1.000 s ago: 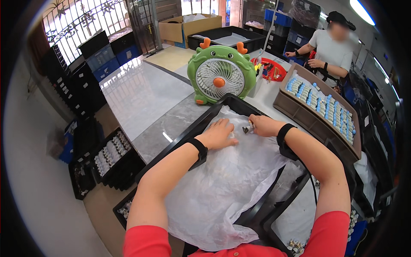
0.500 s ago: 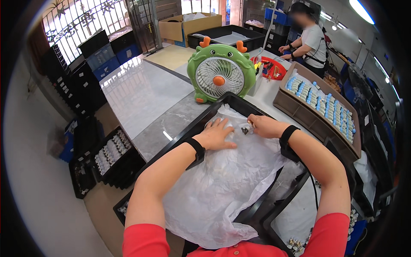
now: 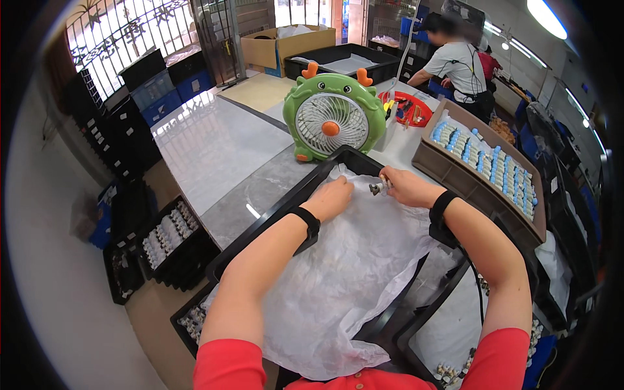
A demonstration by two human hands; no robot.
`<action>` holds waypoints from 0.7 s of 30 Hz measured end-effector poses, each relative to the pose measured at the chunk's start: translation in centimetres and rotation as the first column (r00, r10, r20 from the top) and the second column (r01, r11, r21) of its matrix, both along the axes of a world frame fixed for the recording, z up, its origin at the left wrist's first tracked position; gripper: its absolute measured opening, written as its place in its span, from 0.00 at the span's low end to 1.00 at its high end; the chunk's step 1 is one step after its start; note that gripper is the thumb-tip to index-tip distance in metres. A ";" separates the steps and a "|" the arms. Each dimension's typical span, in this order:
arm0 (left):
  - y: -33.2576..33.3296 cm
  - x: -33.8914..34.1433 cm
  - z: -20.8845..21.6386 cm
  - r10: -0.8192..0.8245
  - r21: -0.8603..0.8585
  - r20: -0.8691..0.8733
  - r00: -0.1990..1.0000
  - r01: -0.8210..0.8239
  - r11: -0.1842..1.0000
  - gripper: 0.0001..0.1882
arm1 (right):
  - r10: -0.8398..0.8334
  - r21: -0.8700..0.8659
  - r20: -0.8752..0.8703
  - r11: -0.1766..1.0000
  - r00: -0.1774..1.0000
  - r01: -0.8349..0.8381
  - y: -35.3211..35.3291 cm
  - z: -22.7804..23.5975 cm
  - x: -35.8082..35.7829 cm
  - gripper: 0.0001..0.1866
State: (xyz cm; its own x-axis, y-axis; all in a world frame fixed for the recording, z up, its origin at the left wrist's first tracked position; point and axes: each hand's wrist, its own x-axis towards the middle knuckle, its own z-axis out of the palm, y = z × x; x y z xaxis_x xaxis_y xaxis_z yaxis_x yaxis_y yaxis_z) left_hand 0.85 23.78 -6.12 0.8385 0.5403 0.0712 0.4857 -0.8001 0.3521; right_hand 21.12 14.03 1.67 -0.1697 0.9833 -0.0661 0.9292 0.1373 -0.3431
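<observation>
1. As both bare forearms reach up from red short sleeves, elbows spread wide, the two hands stand apart over the far end of the work, near each other.
2. The left hand [image 3: 333,197] is palm down with its fingers curled inward against a crinkled, translucent white sheet [image 3: 325,279]; whether something sits under those fingers, I cannot tell.
3. The right hand [image 3: 408,188] angles in from the other side, thumb and fingertips pinched on a small dark-grey and whitish part [image 3: 376,189].
4. That part lies between the hands, just beyond the right fingertips and a little to the right of the left hand, its dark end pointing toward the left hand, with the white sheet beneath it.
5. A black band circles each wrist.
6. The sheet spreads from the hands back toward the body, inside a long black plastic tray [image 3: 318,179].
7. Just past the tray, a green cartoon-animal fan with orange horns [image 3: 331,117] stands upright on a pale, glossy tabletop [image 3: 221,143].
8. Right of the hands, a brown plastic crate [image 3: 468,185] holds rows of small blue and whitish pieces [image 3: 487,162].
9. Beyond it are a round red tray of tools [image 3: 424,119] and a person in a white top [image 3: 460,68].
</observation>
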 end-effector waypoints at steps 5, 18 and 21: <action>-1.0 -0.2 1.2 -0.017 0.089 0.242 0.970 -0.005 0.996 0.25 | -0.049 0.096 -0.057 0.994 0.997 0.054 2.4 -0.1 0.3 0.21; 1.6 -0.1 -0.2 -0.076 0.216 0.109 0.991 0.051 0.975 0.11 | 0.009 0.198 -0.055 0.980 0.998 0.002 5.5 -1.6 -1.3 0.20; 1.3 -1.3 0.2 -0.090 0.194 0.133 0.987 0.063 0.979 0.14 | 0.008 0.192 -0.045 0.981 0.999 0.001 5.8 -1.8 -1.7 0.21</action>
State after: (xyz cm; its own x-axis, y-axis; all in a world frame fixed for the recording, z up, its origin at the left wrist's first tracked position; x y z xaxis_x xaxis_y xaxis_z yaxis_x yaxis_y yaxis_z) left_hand -0.43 25.07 -5.95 0.8512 0.4405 0.2854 0.3769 -0.8914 0.2517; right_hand 19.39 19.82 -0.13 -0.1714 0.9764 0.1315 0.9127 0.2076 -0.3520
